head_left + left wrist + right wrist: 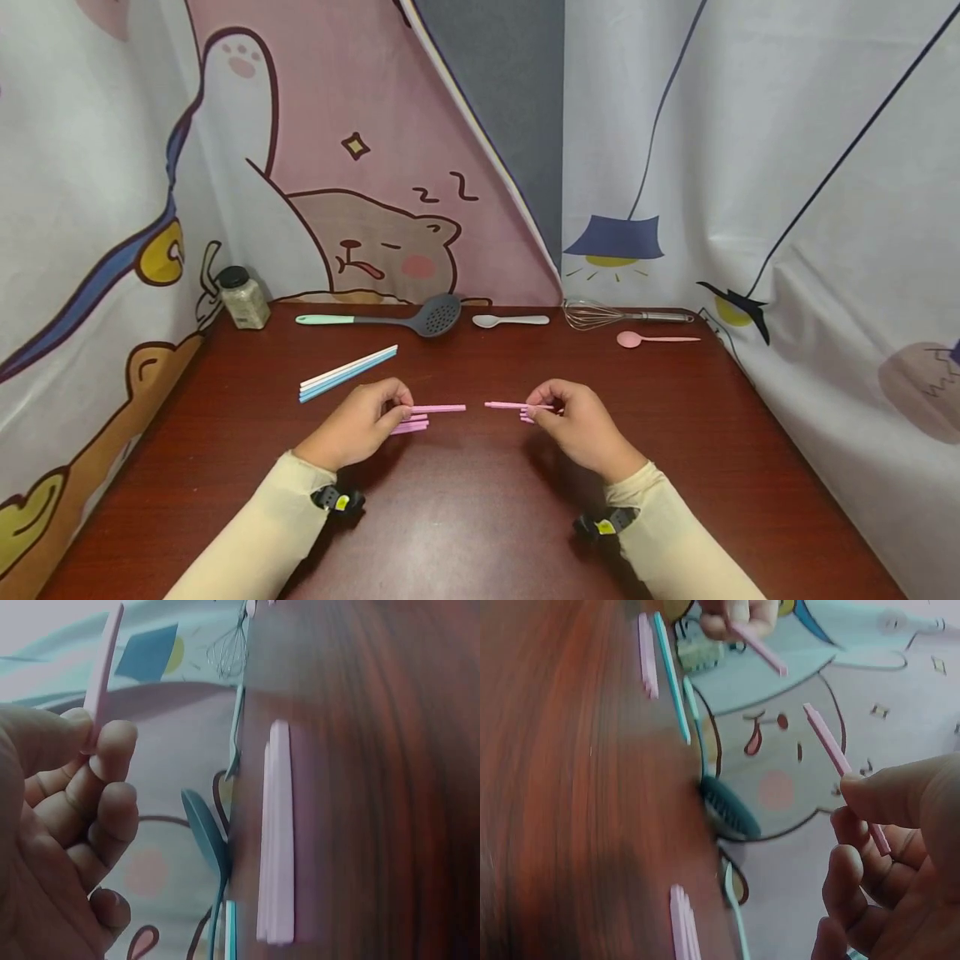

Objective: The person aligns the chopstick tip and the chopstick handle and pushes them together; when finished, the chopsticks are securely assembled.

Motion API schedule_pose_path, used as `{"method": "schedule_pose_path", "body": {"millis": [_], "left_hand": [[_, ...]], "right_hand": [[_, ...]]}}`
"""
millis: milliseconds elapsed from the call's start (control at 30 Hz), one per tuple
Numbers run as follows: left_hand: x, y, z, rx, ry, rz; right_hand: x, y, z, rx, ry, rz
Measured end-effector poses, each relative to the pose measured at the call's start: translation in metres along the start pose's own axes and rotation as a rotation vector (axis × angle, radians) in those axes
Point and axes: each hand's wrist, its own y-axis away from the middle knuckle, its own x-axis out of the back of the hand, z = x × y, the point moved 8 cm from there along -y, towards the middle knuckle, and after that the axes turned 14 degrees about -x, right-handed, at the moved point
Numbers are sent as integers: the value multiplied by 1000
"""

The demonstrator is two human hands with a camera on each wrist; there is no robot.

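Printed cloth point(675, 125) with soft folds hangs round the top and sides of the frame; left of centre it shows a sleeping bear point(375, 242) with two Z-shaped letters point(463, 188) above its head, the only writing that can be read. Below spreads a glossy, reddish-brown surface point(480, 525) with streaky grain.

Just left of centre, the left hand point(367, 417) pinches one slim pink stick point(444, 408) between thumb and forefinger; just right of centre, the right hand point(581, 425) pinches a second pink stick point(504, 405) the same way, its end stepped to a narrower tip. These sticks point towards each other, apart. On the surface near each hand lies a small bundle of pink sticks, one by the left point(279, 840), one by the right point(681, 922).

Left of centre, smooth white and blue sticks point(348, 373) lie slanted side by side. Along the back edge, left to right, are a clear jar point(245, 300) with a black lid and pale contents, a dark perforated skimmer point(437, 317) with a mint handle, a white spoon point(512, 321), and a wire whisk point(600, 315) with a shiny metal handle above a pink spoon point(658, 339).
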Motion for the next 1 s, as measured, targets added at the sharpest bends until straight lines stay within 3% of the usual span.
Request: {"method": "schedule_pose_path", "body": {"millis": [133, 367, 667, 1000], "left_hand": [[-4, -2, 8, -21, 22, 2], [-6, -4, 17, -64, 23, 31], [-5, -4, 18, -30, 44, 45], [0, -3, 24, -77, -2, 130]], "right_hand": [[-3, 7, -12, 51, -20, 2], [-7, 10, -15, 47, -19, -4], [-8, 10, -14, 36, -21, -9], [-7, 11, -15, 36, -37, 17]]}}
